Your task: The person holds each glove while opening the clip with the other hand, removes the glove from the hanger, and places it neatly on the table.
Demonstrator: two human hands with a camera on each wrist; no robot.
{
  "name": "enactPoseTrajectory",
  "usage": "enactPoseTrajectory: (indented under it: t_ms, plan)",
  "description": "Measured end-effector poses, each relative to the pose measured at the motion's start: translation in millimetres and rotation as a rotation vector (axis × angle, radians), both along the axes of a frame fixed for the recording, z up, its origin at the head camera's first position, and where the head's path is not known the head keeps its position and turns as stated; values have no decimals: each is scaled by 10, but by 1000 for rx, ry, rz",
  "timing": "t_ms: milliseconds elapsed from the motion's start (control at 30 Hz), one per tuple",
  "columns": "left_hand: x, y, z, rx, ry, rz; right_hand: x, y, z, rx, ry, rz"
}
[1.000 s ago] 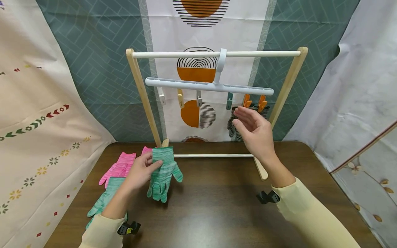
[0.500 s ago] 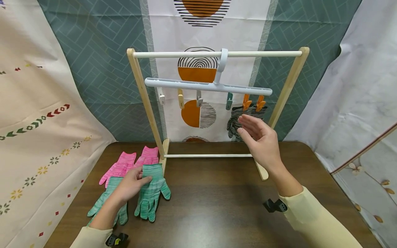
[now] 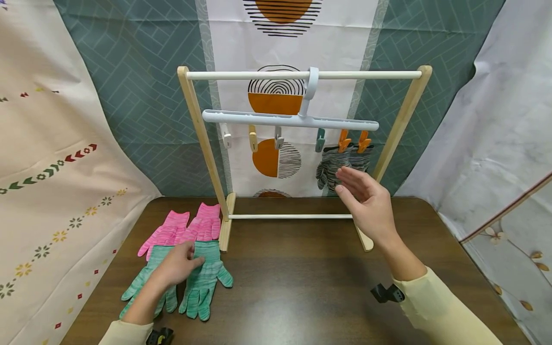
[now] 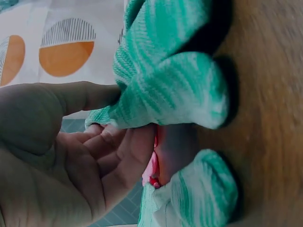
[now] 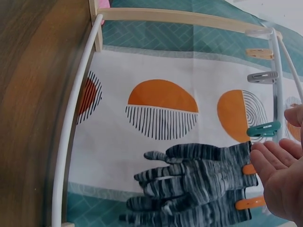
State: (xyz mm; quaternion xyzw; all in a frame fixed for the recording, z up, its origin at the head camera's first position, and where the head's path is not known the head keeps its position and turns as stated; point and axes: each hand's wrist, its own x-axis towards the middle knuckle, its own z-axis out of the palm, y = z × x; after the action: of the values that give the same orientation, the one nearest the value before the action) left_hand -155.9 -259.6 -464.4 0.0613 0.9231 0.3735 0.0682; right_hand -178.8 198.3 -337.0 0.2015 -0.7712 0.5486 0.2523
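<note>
My left hand [image 3: 178, 263] pinches the cuff of a green striped knit glove [image 3: 206, 282] between thumb and fingers at the left of the table. The left wrist view shows the thumb on one face of that glove [image 4: 163, 94] and the fingers behind it. Partly under my left forearm lies a second green glove [image 3: 140, 285]. My right hand [image 3: 366, 203] hovers at the right with relaxed fingers and holds nothing. Beyond it a pair of black-and-grey gloves [image 3: 332, 163] hangs from two orange clips [image 3: 363, 142]; the hand hides part of them in the head view.
A white hanger [image 3: 254, 117] hooks over the top bar of a wooden rack [image 3: 196, 110]. White, yellow, grey and teal [image 3: 320, 140] clips hang from it without gloves. Two pink gloves [image 3: 206, 224] lie behind the green ones. Patterned cloths stand around the brown table [image 3: 293, 273].
My left hand has brought the green glove left and toward me, down onto the table beside the other green glove. My right hand has drifted slightly down and right, away from the hanging gloves.
</note>
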Motion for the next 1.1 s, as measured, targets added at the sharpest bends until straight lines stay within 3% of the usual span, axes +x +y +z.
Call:
enactPoseTrajectory:
  t_ms: [467, 733, 1100]
  plan:
    - [28, -34, -37, -152, -43, 47, 12, 34, -46, 30, -16, -23]
    - [34, -64, 5, -205, -76, 87, 4, 71, -39, 14, -18, -15]
    - [27, -10, 179, -211, 19, 135, 21, 153, -4, 55, 21, -56]
